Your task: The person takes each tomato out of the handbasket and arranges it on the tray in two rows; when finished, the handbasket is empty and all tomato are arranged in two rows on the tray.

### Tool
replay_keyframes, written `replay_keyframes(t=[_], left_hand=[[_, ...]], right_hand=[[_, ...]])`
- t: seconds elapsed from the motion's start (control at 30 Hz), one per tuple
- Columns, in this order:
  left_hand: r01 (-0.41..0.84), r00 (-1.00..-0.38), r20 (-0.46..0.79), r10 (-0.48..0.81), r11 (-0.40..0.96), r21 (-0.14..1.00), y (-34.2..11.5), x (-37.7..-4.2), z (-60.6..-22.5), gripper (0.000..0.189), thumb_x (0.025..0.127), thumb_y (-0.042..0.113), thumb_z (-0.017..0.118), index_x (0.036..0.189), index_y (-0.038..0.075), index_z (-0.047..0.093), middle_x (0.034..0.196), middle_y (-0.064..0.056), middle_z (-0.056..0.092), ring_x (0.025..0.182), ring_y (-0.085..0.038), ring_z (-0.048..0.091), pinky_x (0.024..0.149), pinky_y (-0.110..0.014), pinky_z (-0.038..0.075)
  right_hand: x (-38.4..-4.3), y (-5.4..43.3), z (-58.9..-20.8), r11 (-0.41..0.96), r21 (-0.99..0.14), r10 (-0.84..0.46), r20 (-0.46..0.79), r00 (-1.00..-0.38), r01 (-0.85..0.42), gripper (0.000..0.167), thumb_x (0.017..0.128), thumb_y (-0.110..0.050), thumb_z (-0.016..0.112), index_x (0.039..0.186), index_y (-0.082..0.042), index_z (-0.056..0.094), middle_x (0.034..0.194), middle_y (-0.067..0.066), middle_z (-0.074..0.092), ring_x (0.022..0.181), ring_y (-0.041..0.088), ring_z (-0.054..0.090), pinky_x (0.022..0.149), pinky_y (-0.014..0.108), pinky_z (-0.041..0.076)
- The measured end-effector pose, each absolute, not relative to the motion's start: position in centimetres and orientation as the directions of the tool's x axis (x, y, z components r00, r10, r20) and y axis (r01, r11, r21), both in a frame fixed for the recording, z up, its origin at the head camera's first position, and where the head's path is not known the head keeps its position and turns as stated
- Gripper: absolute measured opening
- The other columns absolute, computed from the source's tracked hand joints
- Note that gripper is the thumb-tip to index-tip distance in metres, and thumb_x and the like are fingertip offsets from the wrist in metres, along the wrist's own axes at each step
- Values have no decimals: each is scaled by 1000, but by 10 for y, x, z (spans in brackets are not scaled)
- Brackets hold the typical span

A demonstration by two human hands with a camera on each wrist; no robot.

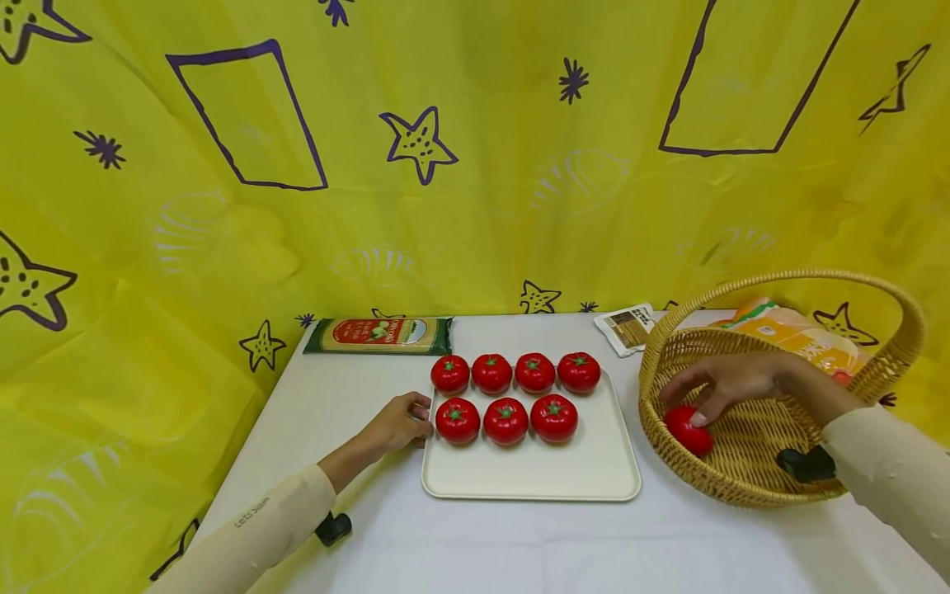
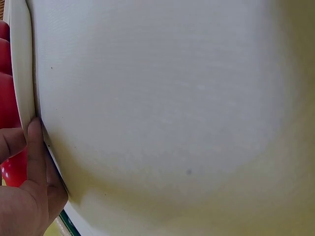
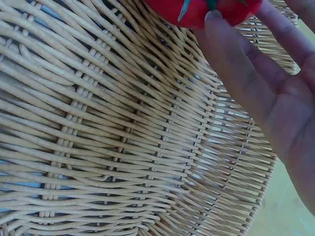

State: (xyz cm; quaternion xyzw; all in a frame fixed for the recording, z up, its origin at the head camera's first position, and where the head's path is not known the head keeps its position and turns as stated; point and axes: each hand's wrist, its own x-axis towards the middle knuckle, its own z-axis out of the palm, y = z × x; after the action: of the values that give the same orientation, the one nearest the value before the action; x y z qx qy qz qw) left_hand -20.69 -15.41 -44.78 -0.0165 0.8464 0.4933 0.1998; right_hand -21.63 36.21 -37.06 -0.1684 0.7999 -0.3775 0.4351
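In the head view, a cream tray [image 1: 534, 478] bears several red tomatoes [image 1: 505, 421] in two rows. My left hand [image 1: 404, 421] pinches the tray's left rim; the left wrist view shows its thumb over the edge and fingers against the outer side. On the right stands a wicker basket [image 1: 731, 487] with a tall arched handle. My right hand [image 1: 735, 384] reaches inside it and holds a single tomato [image 1: 690, 431] near the basket's left wall. The right wrist view shows the fingers on this tomato [image 3: 197, 12], close to its green stem.
A green and red packet [image 1: 378, 337] lies behind the tray at the left. A small white and brown pouch [image 1: 627, 328] lies at the back, left of the basket. Behind the basket is an orange bag [image 1: 794, 330]. A yellow patterned curtain [image 1: 475, 223] hangs along the table's back.
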Motion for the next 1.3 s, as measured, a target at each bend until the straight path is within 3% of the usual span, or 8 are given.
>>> replay_keyframes(t=[0.4, 0.67, 1.0, 1.3], left_hand=[[-230, -920, -358, 159, 521, 822, -155, -209, -450, 43, 84, -6, 67, 125, -5, 55, 98, -12, 55, 75, -19, 59, 67, -31, 63], [-224, -922, -353, 158, 527, 820, -154, -207, -449, 44, 82, -5, 68, 125, -5, 55, 97, -11, 55, 73, -18, 59, 66, -31, 62], [-220, -922, -353, 160, 534, 817, -153, -205, -447, 45, 82, -5, 69, 125, -5, 54, 98, -12, 55, 74, -19, 60, 67, -33, 63], [-217, -923, -349, 160, 533, 818, -152, -205, -445, 44, 83, -7, 68, 125, -6, 54, 98, -13, 56, 75, -19, 59, 67, -33, 63]], right_hand=[[-216, 359, -374, 684, -728, -591, -597, -543, 55, 54, 87, -15, 76, 138, -4, 58, 142, 21, 52, 125, 33, 53, 93, 30, 56], [-215, 360, -378, 679, -721, -574, -639, -511, 139, 56, 86, -14, 75, 138, -2, 56, 130, 14, 59, 112, 25, 60, 90, 31, 57], [-213, 357, -381, 692, -706, -550, -651, -524, 150, 61, 78, -11, 81, 134, -1, 58, 124, 13, 60, 106, 26, 60, 85, 33, 59], [-214, 360, -379, 682, -720, -561, -629, -537, 131, 58, 81, -12, 79, 133, -2, 58, 121, 13, 60, 105, 26, 61, 85, 34, 60]])
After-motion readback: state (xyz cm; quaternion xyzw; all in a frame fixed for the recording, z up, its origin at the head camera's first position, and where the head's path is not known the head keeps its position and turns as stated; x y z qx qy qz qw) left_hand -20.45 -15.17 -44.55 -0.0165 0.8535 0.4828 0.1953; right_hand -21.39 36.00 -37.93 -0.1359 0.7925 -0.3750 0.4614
